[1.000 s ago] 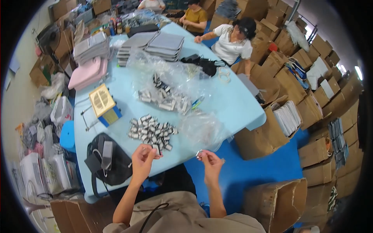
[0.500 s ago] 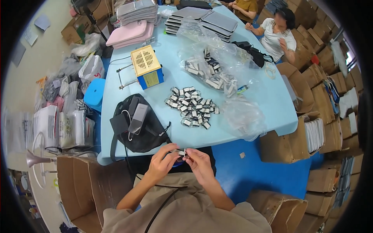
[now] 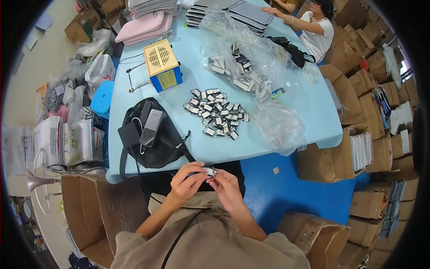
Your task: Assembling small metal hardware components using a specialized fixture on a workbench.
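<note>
We see the left hand (image 3: 183,183) with its fingers bent narrow, pinching a small white-and-black piece (image 3: 210,171) from the left. The right hand (image 3: 227,188) is just as narrow, thumb and fingertips closing on the same piece from the right. The piece sits between them, off the near edge of the pale blue table (image 3: 320,127), in front of the beige top (image 3: 215,233).

We judge a drop to be the main risk: the grip is all fingertips on something tiny, and no tabletop lies under it. If it slips, it could land in the lap or bounce to the blue floor (image 3: 264,197), perhaps into the open cardboard box (image 3: 293,226) at near right. Pressing unevenly from the two sides could twist the piece or pinch a finger; we cannot tell how its parts meet, because the fingers cover much of it.

On the table, the loose pile of similar pieces (image 3: 218,120) lies beyond the hands, with the black bag (image 3: 168,145) on its left and a crumpled clear bag (image 3: 280,127) on its right. A sleeve or strap catching there might scatter pieces.
</note>
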Demonstrator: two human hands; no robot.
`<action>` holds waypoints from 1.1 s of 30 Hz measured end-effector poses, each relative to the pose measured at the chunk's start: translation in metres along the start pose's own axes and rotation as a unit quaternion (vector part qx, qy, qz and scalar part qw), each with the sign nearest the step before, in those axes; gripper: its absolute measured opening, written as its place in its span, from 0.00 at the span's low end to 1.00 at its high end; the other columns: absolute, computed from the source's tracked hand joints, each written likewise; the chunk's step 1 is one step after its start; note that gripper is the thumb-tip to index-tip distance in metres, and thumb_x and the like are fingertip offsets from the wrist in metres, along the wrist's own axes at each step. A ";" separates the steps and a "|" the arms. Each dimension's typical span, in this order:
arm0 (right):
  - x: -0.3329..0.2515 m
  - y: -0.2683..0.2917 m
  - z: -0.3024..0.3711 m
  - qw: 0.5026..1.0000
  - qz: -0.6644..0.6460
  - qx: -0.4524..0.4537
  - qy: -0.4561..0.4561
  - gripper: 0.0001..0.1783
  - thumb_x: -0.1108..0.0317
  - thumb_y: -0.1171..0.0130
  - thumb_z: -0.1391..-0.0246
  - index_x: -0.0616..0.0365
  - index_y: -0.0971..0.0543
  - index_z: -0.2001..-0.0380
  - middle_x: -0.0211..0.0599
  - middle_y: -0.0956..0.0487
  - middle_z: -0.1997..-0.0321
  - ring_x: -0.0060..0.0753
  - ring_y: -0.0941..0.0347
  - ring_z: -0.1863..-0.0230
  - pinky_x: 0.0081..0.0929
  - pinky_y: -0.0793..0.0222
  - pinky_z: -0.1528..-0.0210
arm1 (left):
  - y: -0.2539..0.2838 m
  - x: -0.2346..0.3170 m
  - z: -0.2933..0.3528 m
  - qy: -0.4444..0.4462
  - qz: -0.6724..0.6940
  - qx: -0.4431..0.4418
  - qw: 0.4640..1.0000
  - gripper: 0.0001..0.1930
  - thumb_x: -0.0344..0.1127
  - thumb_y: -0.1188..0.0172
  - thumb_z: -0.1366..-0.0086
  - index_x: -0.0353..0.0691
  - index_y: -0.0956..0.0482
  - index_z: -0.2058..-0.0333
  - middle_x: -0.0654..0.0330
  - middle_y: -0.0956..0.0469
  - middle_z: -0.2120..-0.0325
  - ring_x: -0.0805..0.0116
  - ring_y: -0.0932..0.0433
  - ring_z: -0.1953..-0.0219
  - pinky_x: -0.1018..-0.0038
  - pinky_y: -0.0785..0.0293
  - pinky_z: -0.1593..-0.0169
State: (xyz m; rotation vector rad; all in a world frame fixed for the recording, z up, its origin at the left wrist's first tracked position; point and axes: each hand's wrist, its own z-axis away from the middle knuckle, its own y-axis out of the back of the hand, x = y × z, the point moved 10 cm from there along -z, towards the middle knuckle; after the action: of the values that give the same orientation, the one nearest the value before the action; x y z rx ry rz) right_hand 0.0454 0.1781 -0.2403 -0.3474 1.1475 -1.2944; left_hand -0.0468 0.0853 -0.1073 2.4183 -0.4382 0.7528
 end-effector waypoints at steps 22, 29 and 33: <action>-0.029 -0.012 -0.005 0.970 0.211 -0.014 0.123 0.07 0.87 0.38 0.44 0.69 0.17 0.62 0.40 0.20 0.58 0.29 0.20 0.60 0.26 0.21 0.55 | -0.029 -0.082 0.052 0.429 0.446 -0.040 0.785 0.11 0.18 0.32 0.39 0.30 0.14 0.56 0.51 0.16 0.54 0.69 0.18 0.53 0.74 0.20 0.48; -0.038 -0.018 0.003 0.928 0.300 -0.012 0.222 0.11 0.87 0.37 0.42 0.71 0.18 0.56 0.38 0.21 0.53 0.26 0.21 0.55 0.22 0.23 0.50 | -0.040 -0.093 0.080 0.485 0.493 0.019 0.722 0.10 0.19 0.33 0.37 0.31 0.15 0.57 0.54 0.16 0.56 0.71 0.18 0.54 0.74 0.23 0.46; -0.039 -0.027 0.009 0.934 0.286 -0.019 0.214 0.10 0.86 0.37 0.42 0.70 0.18 0.56 0.38 0.21 0.54 0.25 0.21 0.54 0.20 0.24 0.51 | -0.040 -0.092 0.082 0.490 0.493 0.059 0.716 0.10 0.19 0.33 0.36 0.31 0.16 0.56 0.55 0.16 0.57 0.71 0.18 0.54 0.75 0.23 0.46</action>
State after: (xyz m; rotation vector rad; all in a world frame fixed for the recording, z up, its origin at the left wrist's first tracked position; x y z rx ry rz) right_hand 0.0428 0.2000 -0.1978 0.2532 1.5007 -0.8423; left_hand -0.0672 0.0799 -0.2348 1.3228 -1.2113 2.3566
